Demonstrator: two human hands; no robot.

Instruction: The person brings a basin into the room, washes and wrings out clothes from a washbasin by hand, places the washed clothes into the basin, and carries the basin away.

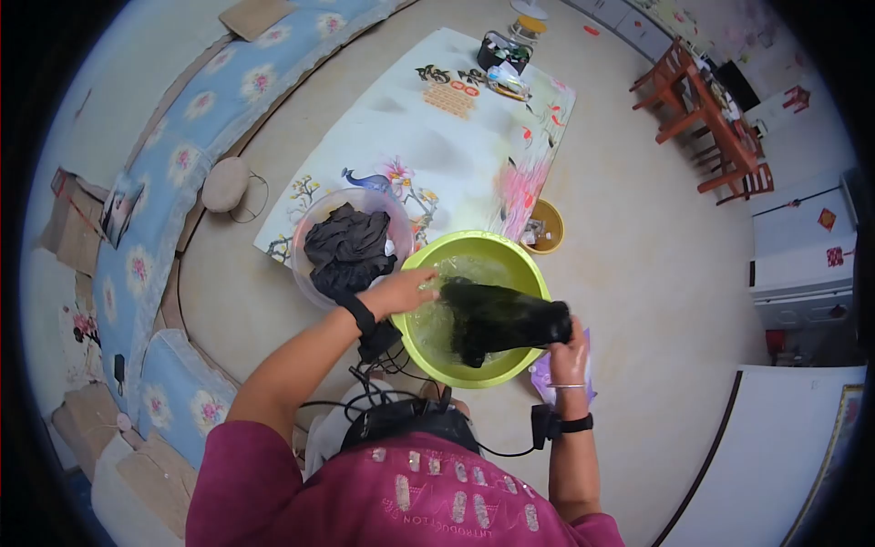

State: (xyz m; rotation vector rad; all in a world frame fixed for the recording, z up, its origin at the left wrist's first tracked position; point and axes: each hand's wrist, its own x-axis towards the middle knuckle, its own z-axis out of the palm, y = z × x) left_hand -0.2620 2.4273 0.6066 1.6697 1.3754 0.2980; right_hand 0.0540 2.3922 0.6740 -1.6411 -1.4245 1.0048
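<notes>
A wet black garment (506, 317) is stretched over a lime-green basin (544, 279) of sudsy water (426, 324). My right hand (569, 354) grips its bunched end at the basin's right rim. Over the left side of the basin is my left hand (407, 290), fingers apart, close to the garment's other end and holding nothing that I can see. The garment's lower part reaches down to the water; motion blurs its edges. To the left stands a clear plastic tub (305, 251) with crumpled dark clothes (348, 244) in it.
A long table (365, 137) with a floral cover lies ahead, bearing a dark caddy (504, 53). A yellow bin (548, 228) stands beside it. A purple packet (544, 376) lies by the basin. At left are a blue floral sofa (191, 137) and a round stool (225, 184).
</notes>
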